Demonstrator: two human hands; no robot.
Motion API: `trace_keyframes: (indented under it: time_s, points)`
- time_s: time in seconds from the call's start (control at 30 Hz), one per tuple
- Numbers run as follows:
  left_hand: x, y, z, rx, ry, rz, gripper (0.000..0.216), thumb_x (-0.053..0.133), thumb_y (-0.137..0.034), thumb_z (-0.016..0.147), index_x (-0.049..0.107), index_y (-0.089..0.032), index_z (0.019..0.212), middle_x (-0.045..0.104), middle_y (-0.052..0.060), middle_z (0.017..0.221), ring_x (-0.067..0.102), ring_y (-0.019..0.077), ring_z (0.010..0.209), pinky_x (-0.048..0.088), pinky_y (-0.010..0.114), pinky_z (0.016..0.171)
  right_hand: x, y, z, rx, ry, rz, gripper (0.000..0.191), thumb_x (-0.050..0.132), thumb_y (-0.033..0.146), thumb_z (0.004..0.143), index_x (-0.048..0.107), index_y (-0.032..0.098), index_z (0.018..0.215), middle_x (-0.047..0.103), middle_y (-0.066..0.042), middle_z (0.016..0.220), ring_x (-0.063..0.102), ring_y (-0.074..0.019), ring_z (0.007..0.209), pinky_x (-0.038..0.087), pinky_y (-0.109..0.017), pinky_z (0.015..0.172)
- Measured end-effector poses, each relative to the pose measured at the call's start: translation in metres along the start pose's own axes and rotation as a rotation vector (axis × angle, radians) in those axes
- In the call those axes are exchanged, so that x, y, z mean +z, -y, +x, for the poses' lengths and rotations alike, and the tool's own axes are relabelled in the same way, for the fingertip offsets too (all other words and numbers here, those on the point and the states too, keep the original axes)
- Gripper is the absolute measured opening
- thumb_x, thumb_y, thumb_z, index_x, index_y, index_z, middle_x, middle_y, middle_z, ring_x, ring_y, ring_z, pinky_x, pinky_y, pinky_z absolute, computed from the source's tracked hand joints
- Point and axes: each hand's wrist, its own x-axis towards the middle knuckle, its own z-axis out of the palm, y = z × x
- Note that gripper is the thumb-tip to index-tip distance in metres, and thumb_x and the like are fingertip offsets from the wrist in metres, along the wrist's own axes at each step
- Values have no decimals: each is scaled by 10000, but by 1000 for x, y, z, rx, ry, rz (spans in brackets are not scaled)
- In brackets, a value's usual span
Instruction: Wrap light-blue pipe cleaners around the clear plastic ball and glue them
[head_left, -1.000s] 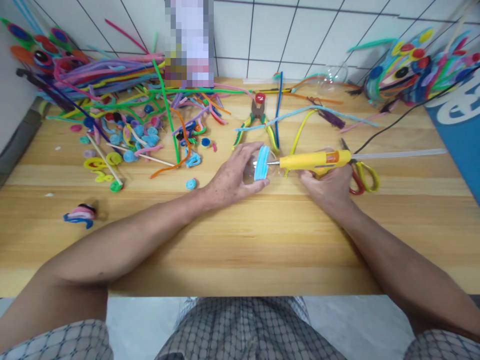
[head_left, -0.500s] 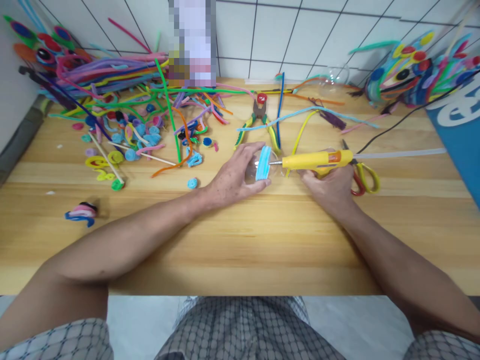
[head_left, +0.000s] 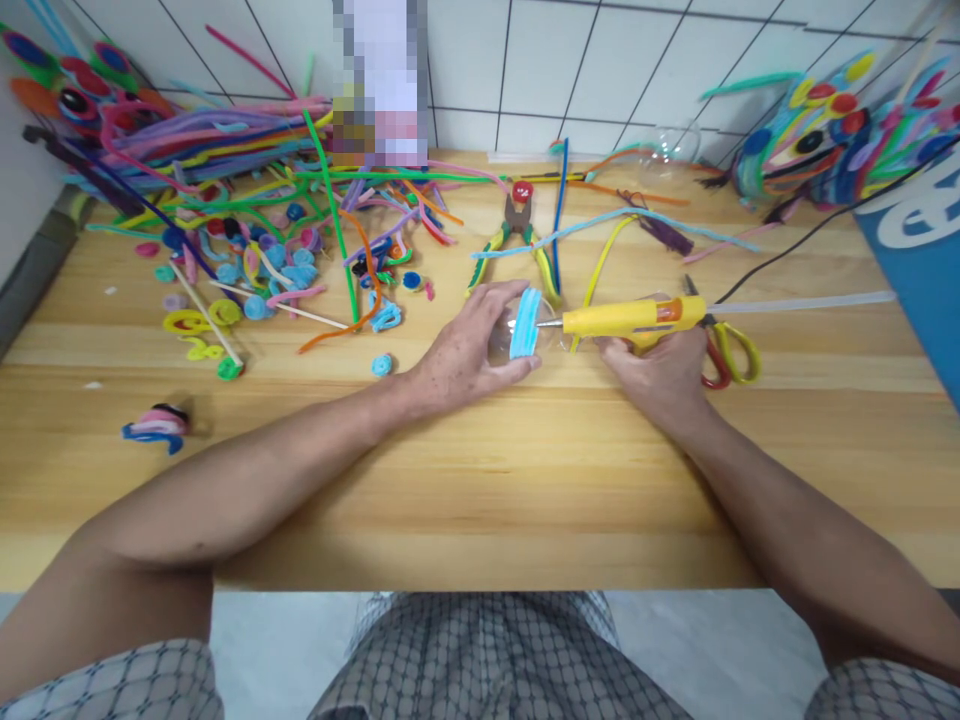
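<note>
My left hand (head_left: 469, 350) grips a clear plastic ball (head_left: 501, 338) between thumb and fingers. A band of light blue pipe cleaner (head_left: 526, 324) wraps round the ball's middle. My right hand (head_left: 660, 370) is closed round the handle of a yellow glue gun (head_left: 630, 320), with a clear glue stick (head_left: 810, 303) jutting from its back. The metal nozzle points left and meets, or nearly meets, the edge of the blue band. Scissors (head_left: 731, 355) with red and yellow handles lie just right of my right hand. Beyond the ball rest pliers (head_left: 517, 222) with green and yellow grips.
Heaps of coloured pipe cleaners (head_left: 225, 150) and small coils (head_left: 300, 265) cover the back left. A decorated fish-like figure (head_left: 802, 140) stands back right, near another clear ball (head_left: 670, 150). The glue gun's black cord (head_left: 795, 240) runs right, past a blue board (head_left: 922, 270).
The view has shifted slightly. Both hands, the ball and the glue gun keep nearly the same positions, with the nozzle still at the blue band.
</note>
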Motion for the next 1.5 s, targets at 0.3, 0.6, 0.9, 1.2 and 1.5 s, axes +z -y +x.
trace_keyframes:
  time_s: [0.3, 0.6, 0.9, 1.2, 1.5]
  points:
    - [-1, 0, 0, 5, 15, 21, 796, 769, -529, 1004, 445, -210, 1657, 609, 206, 1634, 610, 360, 1509, 536, 566, 1293, 3, -10, -1, 27, -24, -50, 186, 763, 315, 673, 586, 296, 729, 673, 35, 630, 657, -221, 591, 516, -359, 594]
    - [-1, 0, 0, 27, -5, 13, 789, 785, -493, 1003, 457, -199, 1658, 610, 205, 1629, 612, 355, 1519, 533, 550, 1303, 2, -9, 0, -34, -14, -108, 227, 739, 222, 670, 544, 301, 758, 646, 57, 613, 640, -201, 561, 500, -340, 570]
    - [-1, 1, 0, 34, 6, 26, 785, 772, -495, 1009, 445, -202, 1660, 609, 200, 1638, 613, 347, 1513, 547, 544, 1289, 2, -10, -1, -37, -34, -40, 239, 766, 257, 659, 567, 310, 779, 678, 34, 652, 654, -228, 594, 533, -363, 589]
    - [0, 1, 0, 23, -7, 17, 804, 776, -531, 1004, 455, -194, 1660, 610, 206, 1626, 630, 347, 1487, 552, 536, 1281, 3, -6, 0, 10, -21, -56, 150, 740, 317, 668, 603, 298, 727, 670, 32, 630, 651, -221, 596, 530, -373, 612]
    - [-1, 3, 0, 34, 1, 12, 817, 779, -530, 1002, 452, -187, 1668, 608, 213, 1638, 611, 356, 1519, 528, 547, 1305, 1, -5, 1, 3, -5, -55, 186, 728, 300, 647, 578, 284, 755, 658, 44, 630, 628, -196, 590, 498, -346, 614]
